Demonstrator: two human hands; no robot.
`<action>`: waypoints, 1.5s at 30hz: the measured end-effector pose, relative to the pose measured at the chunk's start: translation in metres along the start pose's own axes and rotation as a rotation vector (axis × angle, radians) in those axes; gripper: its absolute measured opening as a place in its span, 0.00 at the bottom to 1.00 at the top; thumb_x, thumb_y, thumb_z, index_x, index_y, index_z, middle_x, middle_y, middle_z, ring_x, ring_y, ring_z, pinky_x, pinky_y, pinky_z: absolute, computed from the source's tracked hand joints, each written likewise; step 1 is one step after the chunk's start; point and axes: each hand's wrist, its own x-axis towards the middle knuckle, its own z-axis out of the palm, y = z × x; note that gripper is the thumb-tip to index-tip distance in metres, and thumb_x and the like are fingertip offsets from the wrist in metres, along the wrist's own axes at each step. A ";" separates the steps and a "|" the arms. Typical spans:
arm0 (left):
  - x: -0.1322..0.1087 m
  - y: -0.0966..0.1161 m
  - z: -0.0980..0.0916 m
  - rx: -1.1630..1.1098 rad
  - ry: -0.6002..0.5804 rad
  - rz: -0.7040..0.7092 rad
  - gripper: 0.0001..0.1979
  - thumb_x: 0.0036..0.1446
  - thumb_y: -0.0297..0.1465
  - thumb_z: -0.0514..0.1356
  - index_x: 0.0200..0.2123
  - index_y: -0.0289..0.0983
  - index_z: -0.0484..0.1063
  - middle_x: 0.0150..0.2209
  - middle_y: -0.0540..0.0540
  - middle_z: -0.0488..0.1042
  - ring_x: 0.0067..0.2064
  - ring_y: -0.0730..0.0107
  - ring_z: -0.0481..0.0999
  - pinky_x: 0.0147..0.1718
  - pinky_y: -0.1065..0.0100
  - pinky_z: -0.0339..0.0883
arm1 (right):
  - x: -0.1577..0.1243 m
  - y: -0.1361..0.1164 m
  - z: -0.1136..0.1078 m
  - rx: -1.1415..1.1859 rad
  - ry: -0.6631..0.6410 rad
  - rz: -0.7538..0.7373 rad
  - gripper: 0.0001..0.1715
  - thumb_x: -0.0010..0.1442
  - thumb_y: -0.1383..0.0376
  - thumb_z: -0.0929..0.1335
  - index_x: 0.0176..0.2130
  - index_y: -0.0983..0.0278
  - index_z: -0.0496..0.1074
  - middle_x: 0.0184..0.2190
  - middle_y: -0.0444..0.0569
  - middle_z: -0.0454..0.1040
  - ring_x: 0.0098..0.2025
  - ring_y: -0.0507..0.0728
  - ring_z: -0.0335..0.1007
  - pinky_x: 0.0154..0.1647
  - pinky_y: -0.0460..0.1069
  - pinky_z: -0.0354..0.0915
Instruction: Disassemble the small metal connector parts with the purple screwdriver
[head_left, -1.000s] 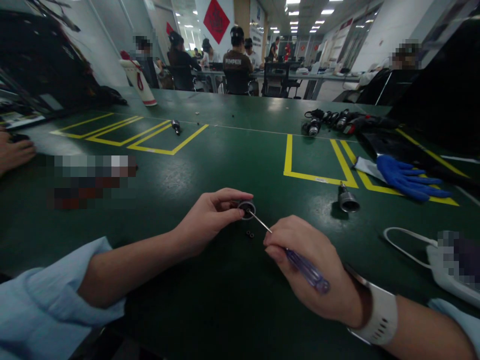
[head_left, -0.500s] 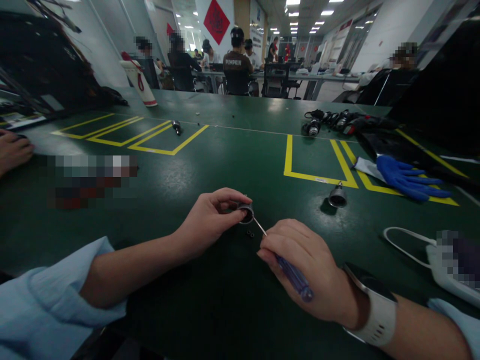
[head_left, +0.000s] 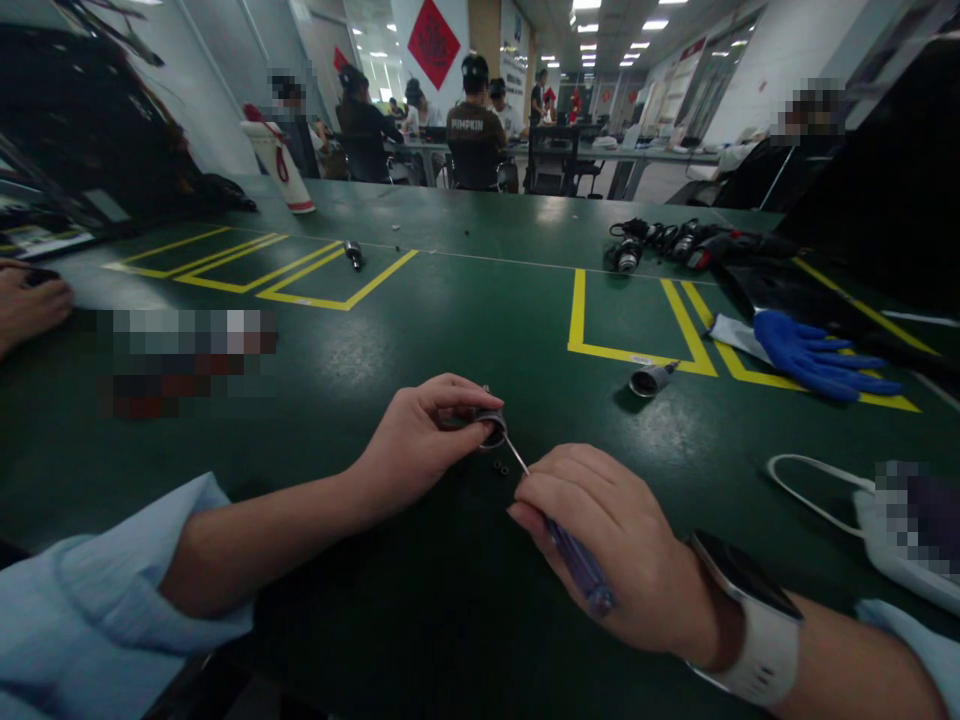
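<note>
My left hand [head_left: 431,435] pinches a small dark metal cup-shaped part [head_left: 492,432] between thumb and fingers, its open side towards me. Wrapped around the purple see-through handle of a screwdriver [head_left: 581,570] is my right hand [head_left: 600,530]. The thin shaft points up and left, its tip at the rim of the cup-shaped part; whether it goes inside I cannot tell. Just below, two tiny dark rings [head_left: 500,468] lie on the green table. Another grey metal cup-shaped part with a stem [head_left: 649,380] rests on its side to the right.
Blue gloves [head_left: 817,355] and a heap of black tools [head_left: 675,245] are at the right. A small metal part [head_left: 353,255] lies by yellow tape at the far left. A white strapped object [head_left: 900,530] sits right. Another person's hand [head_left: 34,305] is at the left edge.
The loose cup-shaped part on the right has rolled left and turned. My right hand and the screwdriver have shifted slightly left and down. My left hand has barely moved.
</note>
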 end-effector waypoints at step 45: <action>0.002 0.008 -0.002 -0.164 -0.012 -0.234 0.15 0.48 0.24 0.62 0.42 0.37 0.75 0.37 0.47 0.79 0.40 0.67 0.78 0.43 0.65 0.70 | 0.007 0.019 0.000 0.567 0.087 0.829 0.19 0.63 0.57 0.61 0.26 0.64 0.68 0.19 0.42 0.68 0.23 0.51 0.65 0.25 0.47 0.62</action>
